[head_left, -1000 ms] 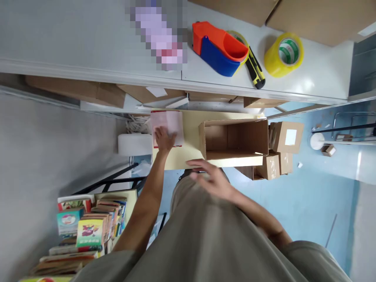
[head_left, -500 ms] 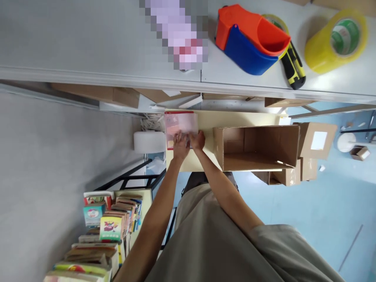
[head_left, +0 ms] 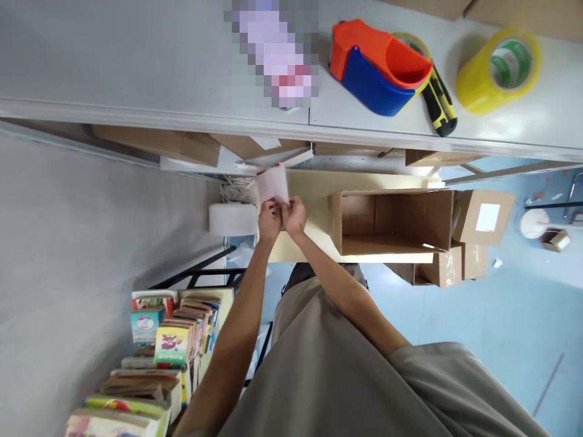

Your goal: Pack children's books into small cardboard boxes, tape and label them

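A flat, pale pink and white sheet-like packet [head_left: 272, 183] with a red top edge is at the left end of the cream worktable. Whether it is a thin book or a wrapped folder, I cannot make out. My left hand [head_left: 269, 220] grips its lower left part with curled fingers. Close beside it, my right hand [head_left: 295, 216] is closed on the lower right edge. The two hands nearly touch, and they hide the packet's near end. Right of my hands stands an open cardboard box [head_left: 334, 223], with nothing visible inside.
On the grey shelf [head_left: 159, 60] above lie an orange and blue tape dispenser [head_left: 378, 79], a utility knife [head_left: 439, 106] and yellow tape rolls [head_left: 473, 79]. Stacked books [head_left: 170, 349] stand lower left. More cardboard boxes [head_left: 473, 258] are on the right.
The packet looks narrower now, its right part folded or drawn in to the left. Both hands have shifted slightly left, and the fingers of my left hand have curled from lying flat on it.
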Available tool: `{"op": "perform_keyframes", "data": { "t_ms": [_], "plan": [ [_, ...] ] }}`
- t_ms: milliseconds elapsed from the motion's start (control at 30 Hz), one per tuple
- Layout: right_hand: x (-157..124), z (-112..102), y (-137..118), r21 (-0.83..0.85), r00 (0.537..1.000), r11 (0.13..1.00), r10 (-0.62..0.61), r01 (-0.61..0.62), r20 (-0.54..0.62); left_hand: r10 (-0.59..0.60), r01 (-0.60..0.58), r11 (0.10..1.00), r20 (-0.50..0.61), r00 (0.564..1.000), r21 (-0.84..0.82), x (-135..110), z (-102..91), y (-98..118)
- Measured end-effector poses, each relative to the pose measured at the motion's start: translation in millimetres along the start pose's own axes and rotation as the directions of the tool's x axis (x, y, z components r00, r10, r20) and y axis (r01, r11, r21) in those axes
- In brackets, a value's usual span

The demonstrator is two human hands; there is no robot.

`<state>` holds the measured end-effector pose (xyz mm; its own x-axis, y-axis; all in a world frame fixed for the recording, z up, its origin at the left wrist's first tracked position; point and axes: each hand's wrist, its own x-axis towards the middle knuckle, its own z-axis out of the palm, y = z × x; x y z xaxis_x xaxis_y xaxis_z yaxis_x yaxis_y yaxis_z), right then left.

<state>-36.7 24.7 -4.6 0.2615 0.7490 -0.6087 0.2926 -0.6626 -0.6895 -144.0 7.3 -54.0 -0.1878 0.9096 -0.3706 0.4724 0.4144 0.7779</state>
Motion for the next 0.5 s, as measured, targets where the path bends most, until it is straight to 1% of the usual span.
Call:
{"op": "perform_keyframes", "data": {
  "t_ms": [67, 133, 200, 233, 267, 300, 333, 367, 400, 433, 467, 500],
  "plan": [
    [-28.0, -10.6, -20.7, -0.044, 0.992, 0.992, -0.116, 0.118, 0.057, 0.012, -0.015, 0.999, -0.091, 0.996, -0.039, -15.0, -18.4, 19.5],
    [-58.5, -30.4, -39.4, -0.087, 0.967, 0.966, -0.233, 0.242, 0.108, 0.091, -0.102, 0.993, -0.19, 0.978, -0.051, -36.8, -41.4, 46.2],
    [-88.0, -62.8, -55.1, -0.099, 0.924, 0.923, -0.356, 0.371, 0.14, 0.201, -0.213, 0.977, -0.282, 0.938, -0.011, -63.8, -65.5, 81.7],
    [-101.3, -84.5, -62.3, -0.08, 0.894, 0.896, -0.423, 0.437, 0.148, 0.251, -0.261, 0.965, -0.308, 0.918, 0.01, -78.3, -76.6, 102.5],
    [-113.0, -109.8, -69.6, -0.046, 0.859, 0.865, -0.489, 0.5, 0.154, 0.297, -0.304, 0.952, -0.315, 0.901, 0.025, -92.9, -86.3, 125.1],
    [-123.0, -138.3, -77.0, 0.012, 0.817, 0.827, -0.558, 0.562, 0.146, 0.349, -0.355, 0.934, -0.3, 0.888, 0.036, -107.2, -94.1, 149.1],
    [-130.9, -169.5, -84.5, 0.071, 0.768, 0.781, -0.623, 0.62, 0.145, 0.422, -0.428, 0.903, -0.286, 0.861, 0.043, -120.9, -99.9, 174.1],
    [-136.6, -202.4, -91.8, 0.124, 0.716, 0.729, -0.685, 0.674, 0.137, 0.509, -0.515, 0.855, -0.291, 0.811, 0.059, -133.9, -103.5, 199.8],
    [-140.0, -236.0, -98.0, 0.155, 0.669, 0.681, -0.733, 0.716, 0.128, 0.603, -0.605, 0.789, -0.334, 0.725, 0.11, -146.1, -104.9, 225.8],
    [-140.8, -269.3, -102.6, 0.159, 0.638, 0.65, -0.76, 0.743, 0.128, 0.685, -0.66, 0.723, -0.326, 0.651, 0.202, -157.5, -104.4, 251.8],
    [-139.0, -301.5, -104.6, 0.14, 0.615, 0.628, -0.778, 0.766, 0.125, 0.74, -0.688, 0.671, -0.316, 0.594, 0.277, -167.9, -102.1, 277.1],
    [-134.5, -331.6, -103.8, 0.103, 0.609, 0.619, -0.785, 0.779, 0.111, 0.754, -0.693, 0.657, -0.271, 0.599, 0.296, -177.1, -98.1, 301.3]
  ]
}}
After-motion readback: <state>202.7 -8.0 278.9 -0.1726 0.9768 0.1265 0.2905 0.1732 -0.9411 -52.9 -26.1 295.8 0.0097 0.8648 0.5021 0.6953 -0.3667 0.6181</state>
